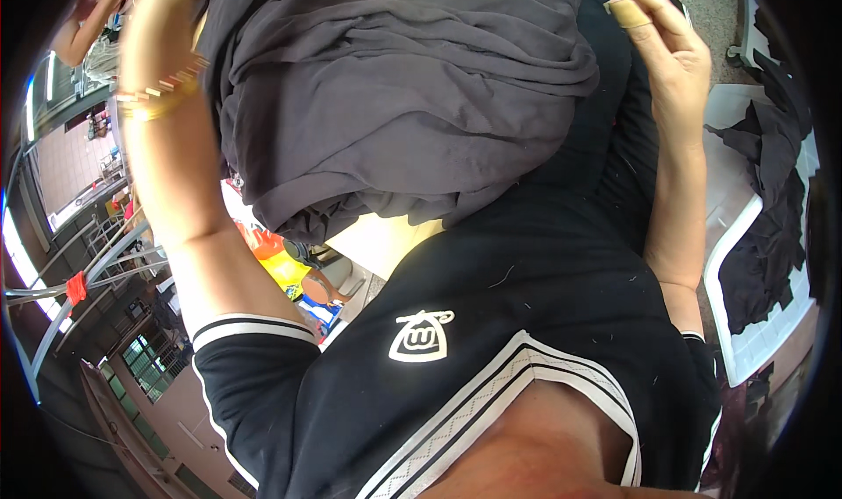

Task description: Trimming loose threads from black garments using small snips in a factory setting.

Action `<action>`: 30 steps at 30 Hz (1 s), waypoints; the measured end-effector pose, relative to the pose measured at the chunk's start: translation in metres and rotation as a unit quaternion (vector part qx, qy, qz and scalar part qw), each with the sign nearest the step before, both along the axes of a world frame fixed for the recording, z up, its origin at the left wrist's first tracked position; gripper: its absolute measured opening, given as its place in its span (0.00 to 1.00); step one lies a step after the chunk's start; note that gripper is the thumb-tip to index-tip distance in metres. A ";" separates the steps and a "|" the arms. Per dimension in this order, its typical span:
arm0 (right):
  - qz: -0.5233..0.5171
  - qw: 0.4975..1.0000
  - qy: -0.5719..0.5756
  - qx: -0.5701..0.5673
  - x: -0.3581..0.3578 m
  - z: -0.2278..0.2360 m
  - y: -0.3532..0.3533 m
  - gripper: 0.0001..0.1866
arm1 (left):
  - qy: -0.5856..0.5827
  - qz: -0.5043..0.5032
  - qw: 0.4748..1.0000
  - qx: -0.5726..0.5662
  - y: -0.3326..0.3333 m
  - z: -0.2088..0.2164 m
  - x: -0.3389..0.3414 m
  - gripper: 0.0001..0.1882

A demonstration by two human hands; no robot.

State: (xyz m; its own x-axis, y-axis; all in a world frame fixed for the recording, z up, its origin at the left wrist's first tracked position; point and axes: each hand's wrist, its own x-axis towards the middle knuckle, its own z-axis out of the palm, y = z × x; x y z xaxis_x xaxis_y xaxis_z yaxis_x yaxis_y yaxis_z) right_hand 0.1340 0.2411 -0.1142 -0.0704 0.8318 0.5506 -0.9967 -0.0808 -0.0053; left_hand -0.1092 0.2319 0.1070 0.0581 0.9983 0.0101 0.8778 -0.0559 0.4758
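A large pile of dark grey cloth [412,104] lies bunched over my lap, its folds spilling toward me. My left hand [167,12] reaches past the cloth's left side, smeared by motion. Its fingers lie beyond the upper edge of the head view, so I cannot see what they touch. Gold bangles [167,91] circle that arm. Right of the cloth, my right hand [671,47] is raised, with a tan covering [629,12] around the thumb. Thumb and fingers are apart, and nothing shows between them; one fingertip reaches the top edge.
A white plastic tub [735,262] at my right holds dark cloth pieces [763,210]. A pale yellow surface [386,240] shows under the pile. At left are metal tubes [96,275] with a red cloth strip [76,287]. Another person's arm [88,25] appears at upper left.
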 end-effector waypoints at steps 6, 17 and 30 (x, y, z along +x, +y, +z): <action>-0.084 0.675 -0.733 -0.029 0.042 0.016 -0.025 0.24 | -0.009 -0.241 0.966 -0.096 -0.057 -0.128 0.016 0.18; -0.089 0.719 -0.686 -0.068 0.056 0.013 -0.021 0.17 | -0.373 -0.186 0.909 0.016 -0.107 -0.022 -0.024 0.12; 0.073 0.744 -0.663 0.029 0.046 0.049 -0.044 0.20 | -0.171 -0.289 0.836 -0.434 -0.101 -0.018 -0.030 0.15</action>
